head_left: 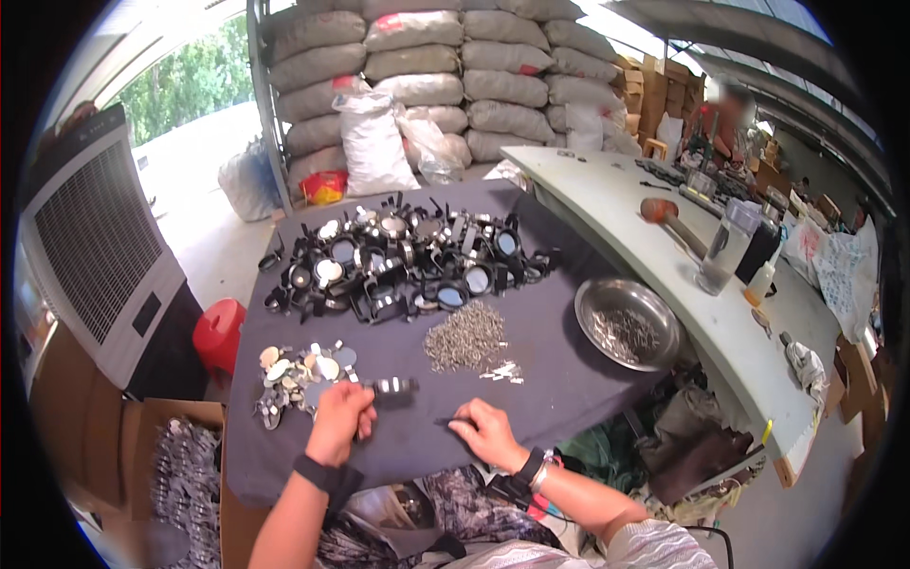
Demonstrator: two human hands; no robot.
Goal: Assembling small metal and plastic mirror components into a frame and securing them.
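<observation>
My left hand [341,422] is closed on a dark, shiny watch-like piece [393,386], which sticks out to the right of the fingers above the cloth. My right hand [488,431] is pinched, and a small dark tip [445,420] shows at its fingers; its kind is hard to tell. Beside the left hand lies a heap of round discs [308,370], cream, silver and grey. Beyond the hands is a mound of small metal pins [464,338], with several brighter ones [504,372] at its near edge. Farther back spreads a large pile of black-strapped watches [398,256].
A steel bowl [654,360] of metal pieces sits on the dark-clothed table's right side. Along the right runs a pale bench [607,185] with a mallet [661,213] and a clear bottle [728,247]. A red stool [218,332] and an air cooler [95,237] stand left. Another person [730,123] is far right.
</observation>
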